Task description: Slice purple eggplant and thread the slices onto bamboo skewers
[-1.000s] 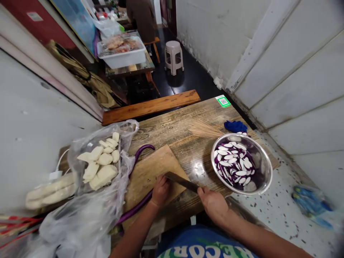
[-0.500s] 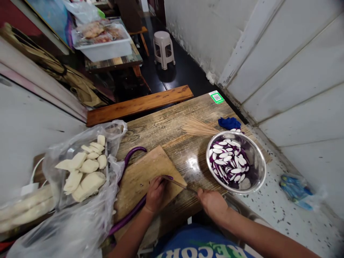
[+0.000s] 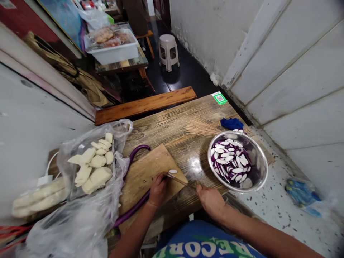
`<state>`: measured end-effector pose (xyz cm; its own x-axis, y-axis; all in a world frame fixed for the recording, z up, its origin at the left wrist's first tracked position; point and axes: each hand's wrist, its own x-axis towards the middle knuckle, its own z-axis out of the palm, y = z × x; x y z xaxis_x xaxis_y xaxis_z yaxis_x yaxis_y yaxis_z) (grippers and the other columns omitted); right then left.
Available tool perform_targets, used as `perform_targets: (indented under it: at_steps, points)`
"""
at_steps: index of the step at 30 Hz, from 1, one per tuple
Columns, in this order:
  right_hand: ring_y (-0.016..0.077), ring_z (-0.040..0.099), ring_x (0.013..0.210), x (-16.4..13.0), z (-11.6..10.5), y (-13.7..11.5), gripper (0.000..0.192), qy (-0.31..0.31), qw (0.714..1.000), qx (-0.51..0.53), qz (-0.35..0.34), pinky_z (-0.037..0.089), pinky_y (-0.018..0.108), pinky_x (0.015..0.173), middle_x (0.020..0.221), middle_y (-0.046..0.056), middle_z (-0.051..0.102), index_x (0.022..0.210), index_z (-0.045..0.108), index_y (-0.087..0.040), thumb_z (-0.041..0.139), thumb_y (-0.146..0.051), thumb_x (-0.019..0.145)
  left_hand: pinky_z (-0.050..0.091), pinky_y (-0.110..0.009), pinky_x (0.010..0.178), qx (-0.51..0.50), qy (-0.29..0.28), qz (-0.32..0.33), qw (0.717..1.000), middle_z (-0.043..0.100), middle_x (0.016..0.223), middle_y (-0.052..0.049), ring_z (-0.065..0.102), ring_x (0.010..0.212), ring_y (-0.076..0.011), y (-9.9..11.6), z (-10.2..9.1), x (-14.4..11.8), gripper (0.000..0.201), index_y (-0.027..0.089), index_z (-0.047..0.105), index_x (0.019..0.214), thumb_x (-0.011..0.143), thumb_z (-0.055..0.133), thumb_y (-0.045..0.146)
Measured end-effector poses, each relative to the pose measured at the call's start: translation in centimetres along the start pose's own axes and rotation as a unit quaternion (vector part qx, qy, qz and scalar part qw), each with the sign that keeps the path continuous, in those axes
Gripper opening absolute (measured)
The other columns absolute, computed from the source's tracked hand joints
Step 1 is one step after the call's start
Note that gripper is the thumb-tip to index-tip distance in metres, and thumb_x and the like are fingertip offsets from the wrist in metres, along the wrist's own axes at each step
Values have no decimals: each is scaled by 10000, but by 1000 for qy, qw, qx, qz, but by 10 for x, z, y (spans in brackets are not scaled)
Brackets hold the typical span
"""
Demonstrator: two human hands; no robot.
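Wooden table (image 3: 172, 129) under you: your left hand (image 3: 158, 190) pins the long purple eggplant (image 3: 134, 209) on the cutting board (image 3: 146, 173), its length running back-left from your fingers; your right hand (image 3: 211, 200) grips the knife (image 3: 177, 179), blade pointing left at a fresh slice (image 3: 173, 171)

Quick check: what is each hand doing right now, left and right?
Left hand: closed, pinning the long purple eggplant to the cutting board.
Right hand: grip closed on the knife.
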<state>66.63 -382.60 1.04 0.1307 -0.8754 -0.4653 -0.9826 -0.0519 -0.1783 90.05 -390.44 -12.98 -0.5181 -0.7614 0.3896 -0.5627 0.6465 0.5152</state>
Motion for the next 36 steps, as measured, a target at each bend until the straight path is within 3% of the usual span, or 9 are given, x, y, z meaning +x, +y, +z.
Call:
perform_targets:
  at_steps: [3,8,19,23,28,36]
  points:
    - [189,629,607,-5,-2,1,202,-1,1000,-9,-15,440,237,517,715,96,660,848,559,-139,364,-187,865,414,-395,859,6,-13,-14,1000,557,1024,-75,478,1004,-190,-3,3,-4,211,174,585,925,821,407,129]
    - [189,634,601,0,0,6,211,-15,999,-19,-27,430,230,505,685,96,659,826,549,-126,352,-189,869,419,-385,851,3,20,-15,1000,558,1035,-70,487,995,-189,-2,4,-4,209,178,590,943,812,433,131]
    - [162,641,647,40,4,-4,241,-20,999,-34,-26,420,200,528,717,86,660,858,523,-131,329,-270,890,444,-371,812,-17,-2,-24,1000,574,982,-60,507,956,-176,11,-14,11,226,182,592,954,828,408,144]
    - [164,638,635,32,4,0,260,-13,999,-37,-30,415,213,517,725,72,656,865,515,-145,293,-276,901,428,-387,843,38,-26,-5,999,543,1062,-73,474,1018,-189,2,-20,-1,261,206,562,1030,821,422,138]
    - [185,629,612,17,-5,1,232,-9,997,-49,-60,412,244,496,729,80,646,850,519,-152,310,-247,887,429,-369,880,27,-14,0,1000,563,1053,-61,485,1032,-173,-11,-16,-16,238,202,565,1002,821,427,134]
    - [200,625,603,16,-14,3,211,-20,993,-77,-91,408,255,479,709,96,640,852,529,-140,332,-212,874,448,-379,869,46,12,0,999,595,1017,-74,506,1028,-185,-8,-15,-16,215,174,584,939,826,405,131]
